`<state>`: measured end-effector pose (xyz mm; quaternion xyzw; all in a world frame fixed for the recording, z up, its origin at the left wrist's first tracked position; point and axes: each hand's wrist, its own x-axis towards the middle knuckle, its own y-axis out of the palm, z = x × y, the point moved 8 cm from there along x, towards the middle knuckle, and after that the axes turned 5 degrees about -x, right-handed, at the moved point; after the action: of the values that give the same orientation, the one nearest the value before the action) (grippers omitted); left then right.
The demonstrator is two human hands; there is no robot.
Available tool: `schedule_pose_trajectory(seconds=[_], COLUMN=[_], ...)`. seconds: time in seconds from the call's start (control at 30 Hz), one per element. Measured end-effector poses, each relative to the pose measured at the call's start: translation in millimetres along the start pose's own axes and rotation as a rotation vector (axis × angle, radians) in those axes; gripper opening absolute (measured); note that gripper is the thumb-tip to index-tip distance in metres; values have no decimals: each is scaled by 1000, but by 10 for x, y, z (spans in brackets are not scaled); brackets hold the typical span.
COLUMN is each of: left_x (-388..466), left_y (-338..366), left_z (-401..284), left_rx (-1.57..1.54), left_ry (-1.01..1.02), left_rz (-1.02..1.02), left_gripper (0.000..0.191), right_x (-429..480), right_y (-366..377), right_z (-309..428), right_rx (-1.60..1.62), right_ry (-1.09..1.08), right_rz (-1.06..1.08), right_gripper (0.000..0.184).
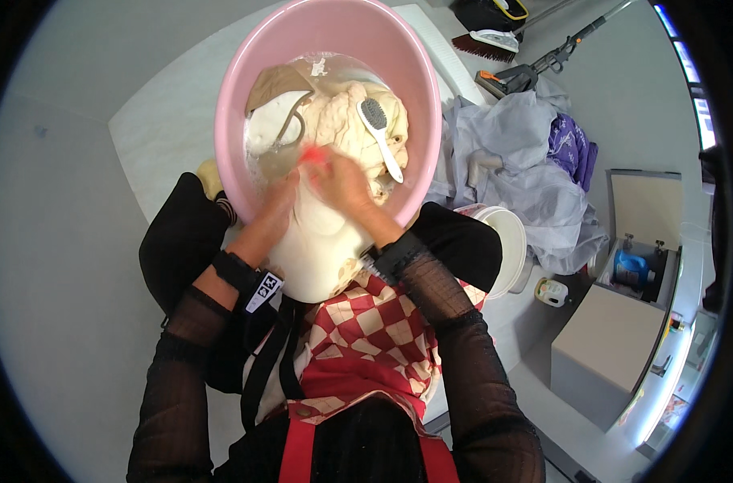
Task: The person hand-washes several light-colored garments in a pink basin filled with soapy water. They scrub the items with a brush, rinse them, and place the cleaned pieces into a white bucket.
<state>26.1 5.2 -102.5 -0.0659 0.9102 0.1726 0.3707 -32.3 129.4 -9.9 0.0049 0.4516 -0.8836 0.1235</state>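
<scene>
In front of me a pink plastic basin [424,90] holds cloudy water and wet cream-coloured cloth [336,115]. Over its near rim hangs a pale cream fabric piece [312,253], and both hands grip its upper part. My left hand [279,199] has hold of the fabric's left side. Close beside it, my right hand [342,181] is closed on the cloth near a blurred red patch that I cannot identify. A white-handled scrubbing brush [381,142] with grey bristles lies on the wet cloth. Brown-and-white fabric [276,115] floats at the basin's left.
Right of the basin lie sheer grey fabric [505,139] and a purple patterned cloth [569,151]. A white bucket [508,247] stands by my right knee, with a plastic bottle [551,292] farther right. A broom [493,45] and mop [511,78] are behind; a cabinet [608,344] stands right.
</scene>
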Motion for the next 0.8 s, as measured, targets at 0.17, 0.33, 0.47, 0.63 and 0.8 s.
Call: schedule_pose_trajectory(seconds=[0.17,0.33,0.47,0.63,0.8], left_x=[-40,-57,-46,-2,10], left_y=[29,264,227,248,327], left_z=[69,44,74,102,73], left_rx=[-358,-532,-484,-486,-499], left_ry=[-220,-354,-416,-397,-309], left_rz=[2,288,271,302,433], left_gripper=[36,39,43,44,39], right_x=[-57,-231,-318,-353,-639], right_y=[309,348,193,-48,209], right_z=[-36,51,100,-141,165], right_rx=[-280,-111,-75,-336,-221], right_ry=[85,26,-80,146,-127], right_rz=[83,15,7,-186,-218], right_gripper=[30,20,22,28,19])
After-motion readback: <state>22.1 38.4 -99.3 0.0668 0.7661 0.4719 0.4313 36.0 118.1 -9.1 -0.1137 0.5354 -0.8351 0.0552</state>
